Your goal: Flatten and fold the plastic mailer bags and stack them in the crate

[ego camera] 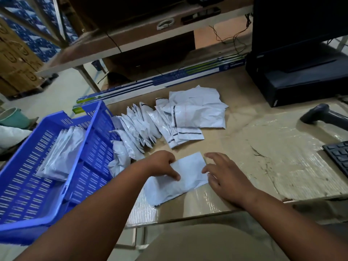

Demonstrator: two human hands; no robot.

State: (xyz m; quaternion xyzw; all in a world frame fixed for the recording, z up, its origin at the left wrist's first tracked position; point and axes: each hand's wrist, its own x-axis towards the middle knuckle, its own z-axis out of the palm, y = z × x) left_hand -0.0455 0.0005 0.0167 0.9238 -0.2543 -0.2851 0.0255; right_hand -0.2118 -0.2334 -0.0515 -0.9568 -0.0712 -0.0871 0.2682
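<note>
A white plastic mailer bag [190, 170] lies on the cardboard-covered table near the front edge, partly folded over itself. My left hand [162, 164] presses on its left part, thumb and fingers on the plastic. My right hand [224, 172] rests with spread fingers at the bag's right edge, touching it. A loose pile of white mailer bags [169, 119] spreads across the table behind. The blue slatted crate [28, 185] sits at the left, tilted, with a few folded mailers [60, 153] stacked inside.
A black barcode scanner [320, 115] lies at the right, a black keyboard [339, 155] at the right edge, and a black box with a monitor [301, 78] behind. Long blue-and-white cartons [160, 81] line the table's back edge. Shelving stands beyond.
</note>
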